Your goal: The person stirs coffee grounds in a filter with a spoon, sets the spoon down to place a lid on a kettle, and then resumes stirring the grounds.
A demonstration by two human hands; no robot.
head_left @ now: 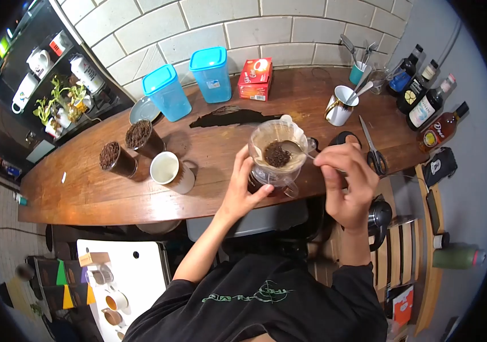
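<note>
A clear coffee dripper [259, 163] lined with a paper filter [297, 132] sits in front of me on a glass server. Dark coffee grounds [276, 155] lie at the bottom of the filter. My left hand [242, 191] is wrapped round the near left side of the dripper and server. In a pinch, my right hand [349, 179] holds the handle of a metal spoon [293, 147], whose bowl is inside the filter by the grounds. To the left stand a white mug [182, 179] and two dark cups heaped with coffee, one nearer [119, 162], one farther [151, 143].
Blue-lidded containers [172, 102] and a red box [255, 82] stand along the wall. On the right are a mug with spoons [340, 111], scissors [371, 148] and several syrup bottles [426, 108]. A kettle [379, 216] is below the wooden table's [84, 196] right end.
</note>
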